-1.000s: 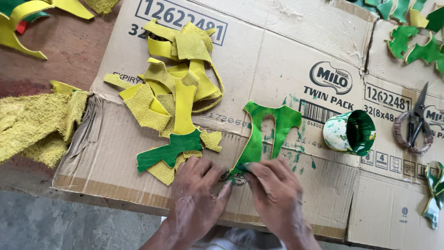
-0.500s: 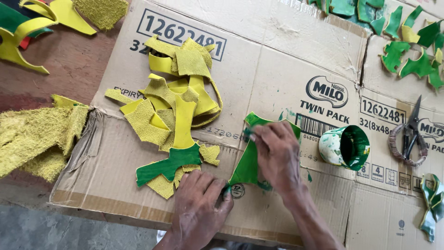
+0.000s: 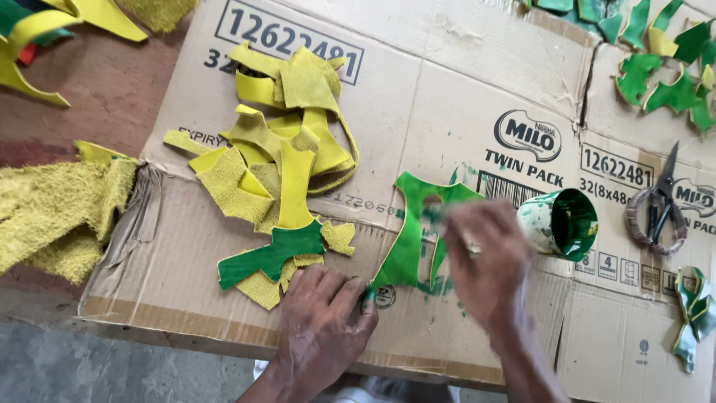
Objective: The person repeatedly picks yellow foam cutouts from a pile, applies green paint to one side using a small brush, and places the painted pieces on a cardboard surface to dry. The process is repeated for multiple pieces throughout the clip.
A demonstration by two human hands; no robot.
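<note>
the green leather cutout [image 3: 409, 246] lies flat on the cardboard sheet [image 3: 462, 82] over the worktop, already coloured green all over, a hole near its top. the left hand [image 3: 322, 322] presses its lower tip with spread fingers. the right hand [image 3: 483, 265], blurred, is closed on a small applicator near the top edge, beside a green-smeared paint tin [image 3: 559, 224]. one piece in the yellow pile [image 3: 276, 172] is green; the rest are unpainted.

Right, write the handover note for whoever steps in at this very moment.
Left hand: flat on the cardboard sheet, fingertips pinning the lower end of the green cut-out piece.
Right hand: blurred over that piece's upper part beside the green paint tin; whether it holds anything cannot be told.
Done: this piece is green, and one more green piece lies on the yellow pile.
Left: the yellow pieces are unpainted. Scissors lie to the right.
</note>
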